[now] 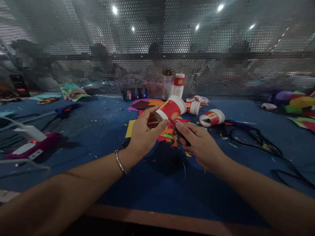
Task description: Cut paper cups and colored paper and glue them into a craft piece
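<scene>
My left hand (144, 132) grips a red and white paper cup (171, 109), held on its side with its bottom toward me. A silver bangle circles that wrist. My right hand (197, 144) is closed on a small dark tool, likely scissors (173, 125), whose tip touches the cup's lower edge. Under both hands lie coloured paper scraps (167, 134) on the blue table cover (103, 131).
More red and white cups (212, 118) lie tipped to the right, one stands (178, 85) beside a clear jar (167, 84). Black cables (258, 141) run at right. A pink device (31, 147) sits left. A perforated screen (157, 49) closes the back; people sit behind it.
</scene>
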### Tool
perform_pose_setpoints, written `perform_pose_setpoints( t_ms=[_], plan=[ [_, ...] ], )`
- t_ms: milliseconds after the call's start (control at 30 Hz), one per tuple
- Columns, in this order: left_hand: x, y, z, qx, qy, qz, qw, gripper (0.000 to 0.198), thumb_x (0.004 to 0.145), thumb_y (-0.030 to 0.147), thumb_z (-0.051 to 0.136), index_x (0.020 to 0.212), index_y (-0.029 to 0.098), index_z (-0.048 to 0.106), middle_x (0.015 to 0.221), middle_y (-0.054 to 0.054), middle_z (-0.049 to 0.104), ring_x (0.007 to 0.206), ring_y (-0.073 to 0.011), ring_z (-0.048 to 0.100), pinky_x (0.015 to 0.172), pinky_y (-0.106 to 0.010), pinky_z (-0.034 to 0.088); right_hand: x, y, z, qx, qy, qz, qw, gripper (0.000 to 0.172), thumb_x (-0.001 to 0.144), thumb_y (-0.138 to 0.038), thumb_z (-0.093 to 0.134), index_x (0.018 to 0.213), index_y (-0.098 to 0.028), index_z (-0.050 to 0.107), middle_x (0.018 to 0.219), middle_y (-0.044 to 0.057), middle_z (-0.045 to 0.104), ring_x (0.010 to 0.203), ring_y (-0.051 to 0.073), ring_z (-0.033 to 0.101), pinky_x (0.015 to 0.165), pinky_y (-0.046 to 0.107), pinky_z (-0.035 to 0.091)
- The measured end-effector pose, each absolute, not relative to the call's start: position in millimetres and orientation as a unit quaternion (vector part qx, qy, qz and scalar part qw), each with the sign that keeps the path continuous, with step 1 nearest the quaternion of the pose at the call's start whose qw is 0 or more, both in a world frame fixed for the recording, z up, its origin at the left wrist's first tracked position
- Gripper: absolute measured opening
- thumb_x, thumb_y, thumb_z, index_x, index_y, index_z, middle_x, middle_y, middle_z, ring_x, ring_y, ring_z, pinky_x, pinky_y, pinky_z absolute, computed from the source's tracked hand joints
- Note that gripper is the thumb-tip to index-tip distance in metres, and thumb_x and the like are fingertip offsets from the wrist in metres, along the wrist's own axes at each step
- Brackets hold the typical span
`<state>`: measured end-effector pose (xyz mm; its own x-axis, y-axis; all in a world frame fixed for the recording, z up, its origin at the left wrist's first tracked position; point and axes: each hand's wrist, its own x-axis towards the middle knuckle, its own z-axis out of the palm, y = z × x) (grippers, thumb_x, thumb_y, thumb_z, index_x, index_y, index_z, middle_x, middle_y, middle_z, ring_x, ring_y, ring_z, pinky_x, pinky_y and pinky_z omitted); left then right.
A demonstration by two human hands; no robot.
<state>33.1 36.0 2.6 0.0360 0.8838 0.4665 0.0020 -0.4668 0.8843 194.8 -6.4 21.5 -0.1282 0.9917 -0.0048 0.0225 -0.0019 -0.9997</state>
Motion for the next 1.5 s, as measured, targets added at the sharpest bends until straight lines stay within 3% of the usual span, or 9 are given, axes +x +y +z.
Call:
perform_pose_setpoints(
  t_ms=[300, 767, 1267, 1500],
  plan=[
    [44, 25, -1, 0.622, 0.339, 0.565, 0.423, 0.041, 0.078, 0.029, 0.073, 0.114, 0.015, 0.061, 0.096, -0.006, 0.073, 0.079, -0.0159, 0.070, 0.068, -0.028, 0.057, 194, -6, 23, -0.467, -0.522, 0.524, 0.485, 0.052, 0.076, -0.067, 0.070, 0.077, -0.016, 0.060, 0.051, -0.009, 0.039, 0.041, 0.003, 0.027, 0.039, 0.020, 0.017],
    [43, 18, 2, 0.604, 0.346, 0.553, 0.458, 0.043, 0.077, 0.031, 0.075, 0.112, 0.013, 0.059, 0.092, -0.006, 0.071, 0.078, -0.0141, 0.066, 0.066, -0.026, 0.053, 195, -6, 23, -0.459, -0.533, 0.523, 0.482, 0.055, 0.072, -0.070, 0.072, 0.072, -0.017, 0.057, 0.050, -0.008, 0.039, 0.042, 0.004, 0.028, 0.039, 0.020, 0.018],
    [42, 19, -1, 0.615, 0.329, 0.565, 0.441, 0.042, 0.078, 0.035, 0.076, 0.112, 0.016, 0.060, 0.102, -0.008, 0.072, 0.083, -0.0153, 0.068, 0.073, -0.028, 0.056, 195, -5, 24, -0.453, -0.523, 0.532, 0.488, 0.057, 0.068, -0.069, 0.076, 0.065, -0.018, 0.051, 0.050, -0.010, 0.035, 0.042, 0.002, 0.025, 0.038, 0.018, 0.016],
    [39, 23, -1, 0.632, 0.331, 0.573, 0.404, 0.048, 0.077, 0.033, 0.079, 0.118, 0.017, 0.060, 0.107, -0.009, 0.073, 0.093, -0.0194, 0.070, 0.081, -0.033, 0.058, 195, -5, 25, -0.443, -0.536, 0.531, 0.485, 0.052, 0.075, -0.065, 0.073, 0.068, -0.019, 0.051, 0.050, -0.010, 0.034, 0.042, 0.003, 0.024, 0.037, 0.018, 0.014]
  ],
)
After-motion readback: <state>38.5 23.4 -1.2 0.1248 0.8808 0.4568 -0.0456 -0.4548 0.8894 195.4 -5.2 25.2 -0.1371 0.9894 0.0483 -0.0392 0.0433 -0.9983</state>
